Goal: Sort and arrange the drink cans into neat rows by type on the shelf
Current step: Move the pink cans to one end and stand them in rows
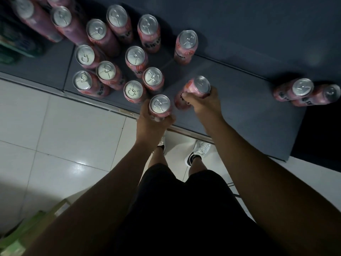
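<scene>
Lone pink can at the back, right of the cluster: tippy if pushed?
The lone can is tall and slim, so a high push probably tips it. Round body: likely rolls once down. Looks unopened, so probably full, fairly heavy.

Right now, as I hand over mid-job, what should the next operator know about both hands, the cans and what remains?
Hands: left hand grips an upright pink can at the front edge of the shelf; right hand grips a tilted pink can beside it.
The main cluster stands left in loose, uneven rows; a lone can stands further back; two cans sit far right.
Done: partial grouping.
Left: set down both held cans, bring in strays, straighten rows.
</scene>
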The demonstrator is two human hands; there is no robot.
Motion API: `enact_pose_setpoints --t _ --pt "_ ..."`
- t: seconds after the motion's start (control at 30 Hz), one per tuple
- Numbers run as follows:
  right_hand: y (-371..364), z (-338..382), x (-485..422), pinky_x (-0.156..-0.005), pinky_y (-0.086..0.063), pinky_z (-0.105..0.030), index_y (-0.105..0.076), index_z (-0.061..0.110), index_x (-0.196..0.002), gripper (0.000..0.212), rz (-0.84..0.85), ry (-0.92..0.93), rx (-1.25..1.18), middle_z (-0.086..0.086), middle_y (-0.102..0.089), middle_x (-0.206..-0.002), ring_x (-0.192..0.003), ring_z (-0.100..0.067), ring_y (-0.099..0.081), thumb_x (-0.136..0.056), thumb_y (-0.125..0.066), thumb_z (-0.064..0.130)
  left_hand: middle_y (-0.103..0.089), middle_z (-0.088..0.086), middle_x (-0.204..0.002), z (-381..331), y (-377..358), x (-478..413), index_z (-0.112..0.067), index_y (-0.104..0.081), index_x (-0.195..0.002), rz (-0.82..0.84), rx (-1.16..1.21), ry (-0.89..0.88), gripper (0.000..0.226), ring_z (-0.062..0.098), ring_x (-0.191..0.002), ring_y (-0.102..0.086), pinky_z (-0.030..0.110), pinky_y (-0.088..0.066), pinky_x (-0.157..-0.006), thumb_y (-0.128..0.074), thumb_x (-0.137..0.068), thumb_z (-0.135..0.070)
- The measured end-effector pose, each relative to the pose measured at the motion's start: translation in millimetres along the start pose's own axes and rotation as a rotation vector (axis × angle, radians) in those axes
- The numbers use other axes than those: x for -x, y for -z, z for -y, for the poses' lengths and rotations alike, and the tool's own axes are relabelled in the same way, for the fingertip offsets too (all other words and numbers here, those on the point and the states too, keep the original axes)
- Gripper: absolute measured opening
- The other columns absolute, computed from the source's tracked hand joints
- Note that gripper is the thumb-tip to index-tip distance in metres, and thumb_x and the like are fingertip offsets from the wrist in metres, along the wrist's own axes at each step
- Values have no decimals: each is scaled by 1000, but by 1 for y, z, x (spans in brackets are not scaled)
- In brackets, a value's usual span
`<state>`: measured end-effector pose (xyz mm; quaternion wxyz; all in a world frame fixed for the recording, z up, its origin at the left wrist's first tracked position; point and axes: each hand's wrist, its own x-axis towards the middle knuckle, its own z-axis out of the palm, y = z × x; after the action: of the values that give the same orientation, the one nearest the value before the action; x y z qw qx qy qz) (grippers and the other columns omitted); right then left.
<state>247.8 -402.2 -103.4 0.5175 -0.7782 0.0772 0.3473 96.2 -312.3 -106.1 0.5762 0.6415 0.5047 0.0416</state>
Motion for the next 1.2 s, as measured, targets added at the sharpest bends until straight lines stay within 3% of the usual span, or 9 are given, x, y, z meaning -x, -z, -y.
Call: enact_pose_setpoints --t 0.17,0.33,0.53,0.73,0.83,0.93,1.07,1.13,1.2 --pt "25 17 34 -65 -54 -19 -58 21 -120 45 -6 -60 -239 3 -71 -105 -88 -7 -71 -83 -82 27 -71 -8 -117 -30 11 12 -28 -57 -127 126 154 9 57 0 -102 -67 17 -56 -83 -85 -80 -14" --pt "51 37 56 -79 -59 -34 -58 30 -112 26 -18 -74 -451 1 -70 -108 -96 -13 -71 -91 -73 32 -72 -7 -116 -79 2 24 -23 -61 -129 176 276 11 47 -1 -100 -69 18 -57 -76 -79 -86 -25" --pt "90 58 62 -78 -63 -42 -62 24 -119 43 -84 -43 -528 0 -74 -105 -94 -15 -75 -87 -73 50 -77 -15 -90 -131 -33 35 -29 -66 -102 262 321 -13 11 3 -88 -74 26 -58 -76 -69 -94 -36" --pt "147 59 65 -67 -61 -31 -62 26 -109 23 -187 -10 -588 6 -73 -99 -88 -8 -73 -96 -64 45 -71 -3 -119 -155 -91 43 -27 -56 -124 405 361 -54 56 10 -102 -73 29 -59 -80 -75 -77 -49" --pt "176 49 64 -84 -63 -38 -62 27 -101 16 -222 17 -586 10 -73 -93 -86 -5 -73 -96 -66 41 -67 -1 -121 -160 -124 50 -22 -50 -124 460 319 -54 79 10 -102 -71 29 -59 -79 -82 -58 -50" --pt "202 40 61 -86 -62 -41 -64 20 -116 33 -263 34 -562 5 -73 -98 -90 -9 -73 -91 -74 39 -73 1 -108 -161 -153 53 -16 -58 -122 536 341 0 62 16 -95 -73 35 -59 -76 -83 -69 -35" --pt "237 26 56 -80 -63 -37 -62 17 -122 42 -301 29 -539 -2 -72 -102 -86 -7 -72 -88 -78 37 -75 7 -96 -165 -185 51 -11 -68 -115 618 438 158 41 22 -85 -72 43 -58 -83 -71 -85 -39" --pt "253 19 53 -84 -62 -35 -62 22 -117 34 -310 34 -515 0 -73 -105 -89 -7 -72 -90 -76 36 -75 6 -103 -167 -200 47 -14 -66 -121 631 416 165 65 19 -92 -73 39 -58 -81 -81 -74 -56" --pt "269 11 47 -86 -62 -35 -64 26 -112 28 -326 42 -498 5 -73 -99 -90 -7 -73 -89 -77 36 -76 5 -107 -169 -217 44 -18 -65 -120 653 330 139 92 17 -95 -74 36 -60 -76 -92 -46 -67"
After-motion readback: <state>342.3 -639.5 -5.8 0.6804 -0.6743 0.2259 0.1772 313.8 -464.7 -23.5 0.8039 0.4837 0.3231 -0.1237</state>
